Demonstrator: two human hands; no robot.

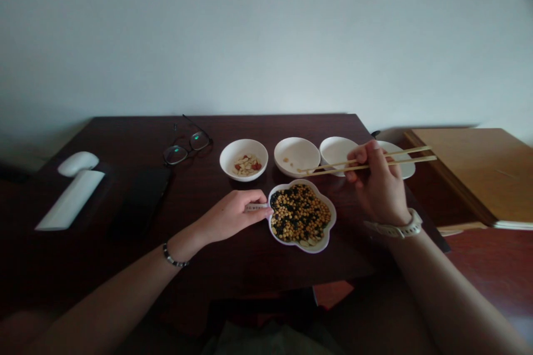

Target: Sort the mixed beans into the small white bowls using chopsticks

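My left hand [231, 215] pinches the short handle of a white flower-shaped dish [332, 215]. Mixed yellow and black beans [300, 212] fill it, with a few pale flat pieces near its front edge. My right hand [382, 191] grips a pair of wooden chopsticks [342, 168]. Their tips point left, over the front rim of a white bowl [296, 146] with a few yellow beans inside; whether they pinch a bean I cannot tell. To the left, another white bowl [227, 162] contains pale sliced pieces and some reddish ones.
A third white bowl [335, 146] and a white dish [407, 170] stand behind my right hand, partly covered by it. Glasses [187, 148], a dark flat object [139, 199], a white case [73, 199] and a rounded white object [78, 163] lie leftward. A wooden surface [474, 166] adjoins at right.
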